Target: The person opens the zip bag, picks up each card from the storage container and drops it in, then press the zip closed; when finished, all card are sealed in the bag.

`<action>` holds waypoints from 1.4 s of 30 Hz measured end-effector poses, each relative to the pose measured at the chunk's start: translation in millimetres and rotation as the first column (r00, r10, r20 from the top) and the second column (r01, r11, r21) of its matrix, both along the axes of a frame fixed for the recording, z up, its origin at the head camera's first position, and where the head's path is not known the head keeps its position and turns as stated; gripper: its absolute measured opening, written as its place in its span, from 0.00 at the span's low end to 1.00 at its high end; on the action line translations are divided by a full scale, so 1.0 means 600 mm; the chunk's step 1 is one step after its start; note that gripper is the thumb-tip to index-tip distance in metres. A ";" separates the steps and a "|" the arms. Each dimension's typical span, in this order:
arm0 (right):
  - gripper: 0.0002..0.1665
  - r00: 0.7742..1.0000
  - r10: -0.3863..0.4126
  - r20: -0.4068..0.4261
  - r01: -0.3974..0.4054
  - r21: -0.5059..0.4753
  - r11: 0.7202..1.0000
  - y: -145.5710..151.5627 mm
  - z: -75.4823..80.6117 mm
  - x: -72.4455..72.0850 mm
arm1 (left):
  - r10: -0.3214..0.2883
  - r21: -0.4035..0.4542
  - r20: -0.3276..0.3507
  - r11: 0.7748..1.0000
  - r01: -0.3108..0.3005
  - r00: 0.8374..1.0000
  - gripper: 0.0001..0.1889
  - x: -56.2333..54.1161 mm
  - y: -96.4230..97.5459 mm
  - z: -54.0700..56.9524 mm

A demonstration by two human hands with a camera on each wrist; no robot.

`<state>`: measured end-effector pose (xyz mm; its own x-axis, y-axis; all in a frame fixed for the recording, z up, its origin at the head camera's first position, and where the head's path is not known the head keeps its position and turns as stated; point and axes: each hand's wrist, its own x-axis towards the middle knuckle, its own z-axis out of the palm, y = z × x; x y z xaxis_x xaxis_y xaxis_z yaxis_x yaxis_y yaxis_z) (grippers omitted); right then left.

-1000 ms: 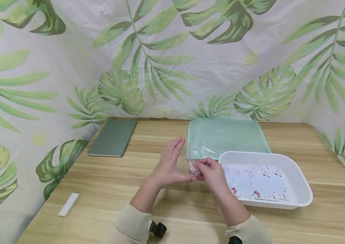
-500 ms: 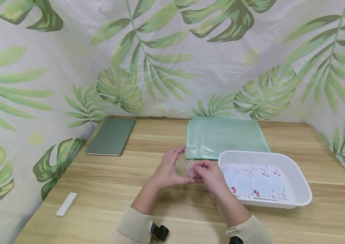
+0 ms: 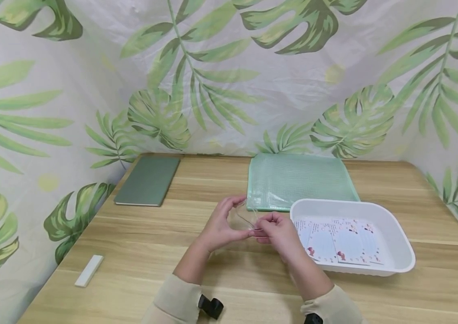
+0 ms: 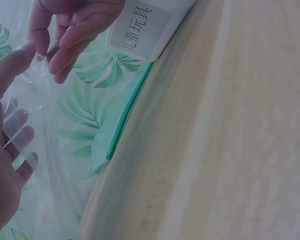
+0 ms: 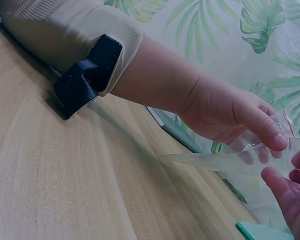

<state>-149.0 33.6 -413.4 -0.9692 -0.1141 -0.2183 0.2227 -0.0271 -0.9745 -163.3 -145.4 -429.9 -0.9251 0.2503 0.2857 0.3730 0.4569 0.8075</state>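
Note:
A clear plastic zip bag (image 3: 246,214) hangs between both hands in the head view, its rim bowed into a curve. My left hand (image 3: 220,227) holds it from the left, thumb low and fingers spread above. The right wrist view has the left thumb in front of the bag (image 5: 215,161) and the fingers behind it, seen through the film. With thumb and fingertips, my right hand (image 3: 278,234) pinches the near edge, close to the left thumb. In the left wrist view, the film (image 4: 47,135) drapes below the meeting fingertips.
A white tray (image 3: 401,252) with several printed note cards (image 3: 354,245) stands right of the hands. Behind it lies a green mesh pouch (image 3: 299,180). A dark green notebook (image 3: 147,181) is at the back left, a small white bar (image 3: 89,271) at the left edge.
The crumpled plastic by the right fingertips has spread out, and the bag's rim now curves wider between the hands. The left fingertips have come down slightly.

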 end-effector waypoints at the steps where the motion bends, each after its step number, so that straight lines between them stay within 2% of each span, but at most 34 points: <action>1: 0.08 1.000 -0.001 -0.007 0.001 0.012 1.000 0.001 0.000 0.000 | -0.002 -0.004 -0.006 1.000 0.001 1.000 0.43 0.000 0.000 0.000; 3: 0.11 0.999 -0.009 -0.034 0.011 0.056 0.998 0.002 0.000 0.000 | -0.001 -0.035 -0.031 0.999 0.000 1.000 0.42 0.000 0.000 0.000; 6: 0.14 0.993 -0.036 -0.117 0.056 0.179 0.982 0.003 0.000 0.002 | -0.007 -0.104 -0.082 0.995 -0.001 0.997 0.42 0.000 0.001 0.000; 10: 0.11 0.960 -0.066 -0.271 0.143 0.276 0.950 0.000 0.002 0.005 | -0.028 -0.204 -0.139 0.979 -0.001 0.990 0.43 -0.001 0.003 -0.001; 13: 0.09 0.940 -0.075 -0.333 0.175 0.280 0.944 -0.002 0.003 0.008 | -0.060 -0.279 -0.169 0.960 0.011 0.984 0.42 0.000 0.007 -0.001; 15: 0.10 0.940 -0.077 -0.334 0.179 0.286 0.941 -0.002 0.003 0.009 | -0.081 -0.329 -0.194 0.944 0.013 0.978 0.42 0.002 0.010 0.001; 20: 0.13 0.959 -0.076 -0.271 0.159 0.301 0.940 -0.002 0.005 0.009 | -0.120 -0.439 -0.264 0.899 -0.009 0.957 0.42 0.005 0.017 0.002; 23: 0.13 0.967 -0.078 -0.244 0.152 0.299 0.942 -0.002 0.007 0.008 | -0.130 -0.467 -0.285 0.884 -0.019 0.950 0.43 0.006 0.019 0.001; 29: 0.12 0.974 -0.068 -0.215 0.131 0.293 0.947 -0.003 0.008 0.006 | -0.124 -0.463 -0.294 0.886 -0.028 0.948 0.43 0.007 0.019 -0.001; 36: 0.13 0.981 -0.042 -0.189 0.098 0.297 0.950 -0.005 0.008 0.006 | -0.125 -0.474 -0.345 0.879 -0.058 0.930 0.43 0.006 0.019 -0.001; 42: 0.11 0.972 -0.069 -0.226 0.127 0.254 0.959 -0.005 0.008 0.005 | -0.126 -0.451 -0.332 0.891 -0.040 0.935 0.43 0.007 0.019 -0.001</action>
